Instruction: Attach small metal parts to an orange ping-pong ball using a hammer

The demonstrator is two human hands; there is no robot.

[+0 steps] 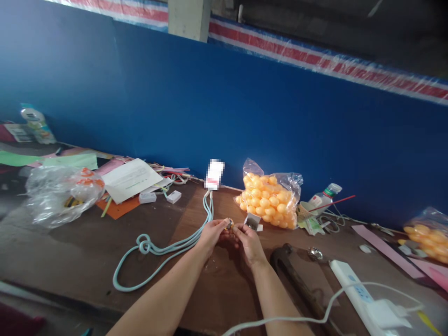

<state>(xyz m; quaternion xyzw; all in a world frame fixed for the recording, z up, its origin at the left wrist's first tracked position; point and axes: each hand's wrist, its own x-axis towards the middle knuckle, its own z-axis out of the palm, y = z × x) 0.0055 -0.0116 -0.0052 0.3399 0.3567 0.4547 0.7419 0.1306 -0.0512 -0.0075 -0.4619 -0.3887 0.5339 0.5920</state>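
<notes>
My left hand (212, 234) pinches a small round shiny gold-and-silver piece (229, 224) between thumb and fingers, just above the brown table (224, 289). Close beside it, my right hand (249, 241) has its thumb and fingertips pressed together at the piece's right edge. What those right fingertips hold is too small to make out. Behind the right hand stands a small open box (259, 227) with dark contents. A light blue cord (168, 248) with a blurred-out white card (214, 175) lies left of my hands.
A clear bag of orange balls (268, 200) leans near the blue partition (210, 107). To the right are a curved dark bar (290, 275), a shiny metal piece (315, 253), a white power strip (353, 282) and its cable. Papers (131, 179) and a plastic bag (58, 193) lie left.
</notes>
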